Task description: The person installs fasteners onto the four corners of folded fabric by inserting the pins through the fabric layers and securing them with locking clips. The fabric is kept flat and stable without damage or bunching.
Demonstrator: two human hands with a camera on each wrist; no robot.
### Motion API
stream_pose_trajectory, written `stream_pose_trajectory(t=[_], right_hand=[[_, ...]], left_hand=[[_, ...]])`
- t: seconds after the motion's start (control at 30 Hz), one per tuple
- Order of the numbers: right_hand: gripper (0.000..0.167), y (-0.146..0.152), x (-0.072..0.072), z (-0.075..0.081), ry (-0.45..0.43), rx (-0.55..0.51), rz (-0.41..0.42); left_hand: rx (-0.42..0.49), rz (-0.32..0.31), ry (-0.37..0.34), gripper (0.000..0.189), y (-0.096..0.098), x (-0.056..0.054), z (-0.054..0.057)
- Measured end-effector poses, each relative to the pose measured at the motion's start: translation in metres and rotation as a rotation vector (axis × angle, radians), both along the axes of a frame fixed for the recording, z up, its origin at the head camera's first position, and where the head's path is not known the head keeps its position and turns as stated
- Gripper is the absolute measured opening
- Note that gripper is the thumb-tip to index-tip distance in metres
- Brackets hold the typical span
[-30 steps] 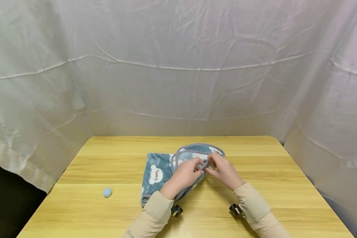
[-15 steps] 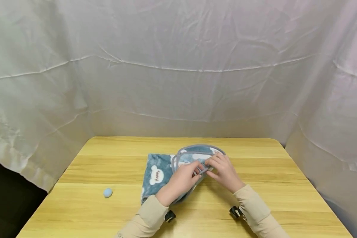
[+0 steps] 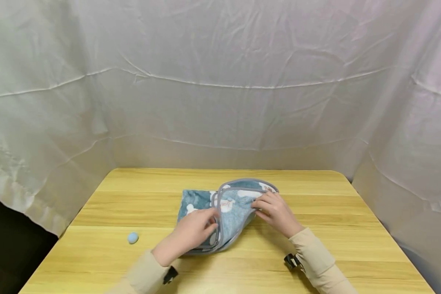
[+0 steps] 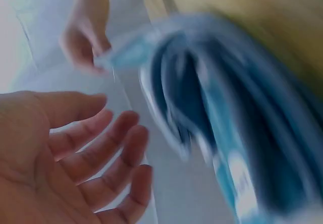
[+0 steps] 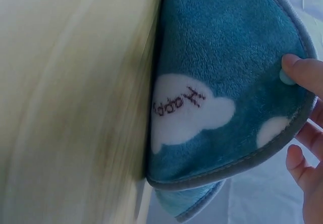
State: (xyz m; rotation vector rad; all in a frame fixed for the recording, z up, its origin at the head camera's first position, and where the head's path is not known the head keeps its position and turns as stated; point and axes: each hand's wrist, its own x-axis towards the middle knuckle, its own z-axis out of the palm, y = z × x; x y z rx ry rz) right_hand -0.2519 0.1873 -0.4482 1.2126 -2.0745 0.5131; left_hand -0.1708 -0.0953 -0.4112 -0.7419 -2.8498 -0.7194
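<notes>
A folded teal fleece cloth (image 3: pixel 239 212) with grey edging and white bear shapes lies on the table. My right hand (image 3: pixel 275 210) pinches its right edge between thumb and fingers, raising that side. In the right wrist view the thumb (image 5: pixel 303 72) lies on the fleece cloth (image 5: pixel 217 47), beside a small pale-blue disc I cannot identify. My left hand (image 3: pixel 192 228) hovers over the cloth's lower left part. Seen from the left wrist, its fingers (image 4: pixel 116 148) are loosely bent and hold nothing, apart from the blurred cloth folds (image 4: pixel 227 98).
A small light-blue ball (image 3: pixel 132 238) sits on the wooden table (image 3: pixel 95 261), left of the cloth. Pale grey curtains (image 3: pixel 220 114) hang behind the table and at both sides.
My left hand has let go of the cloth's edge and moved left and toward me. The cloth's near flap now lies spread lower left. My right hand has stayed nearly in place, pinching.
</notes>
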Motion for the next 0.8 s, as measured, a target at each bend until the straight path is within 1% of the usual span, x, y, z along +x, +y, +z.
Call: stream_pose_trajectory(t=[0.13, 0.27, 0.37, 0.43, 0.53, 0.7, 0.8], right_hand=[[0.021, 0.001, 0.000, 0.002, 0.002, 0.012, 0.019], [0.023, 0.002, 0.000, 0.003, -0.011, 0.018, 0.043], [0.026, 0.003, 0.000, 0.004, -0.012, 0.009, 0.068], [0.028, 0.004, -0.001, 0.004, -0.007, 0.003, 0.084], [0.032, 0.005, -0.001, 0.004, -0.006, 0.003, 0.093], [0.034, 0.005, 0.000, 0.005, -0.015, 0.023, 0.085], [0.032, 0.006, 0.000, 0.005, -0.019, 0.032, 0.077]], left_hand=[[-0.075, 0.095, -0.029, 0.016, -0.043, 0.008, 0.001], [-0.143, 0.201, -0.114, 0.016, -0.086, 0.016, 0.003], [-0.169, 0.248, -0.193, 0.020, -0.114, 0.020, 0.001], [-0.170, 0.274, -0.250, 0.024, -0.130, 0.022, -0.001], [-0.156, 0.311, -0.309, 0.030, -0.146, 0.024, -0.005], [-0.161, 0.350, -0.326, 0.036, -0.159, 0.026, -0.014], [-0.140, 0.354, -0.329, 0.033, -0.164, 0.026, -0.019]])
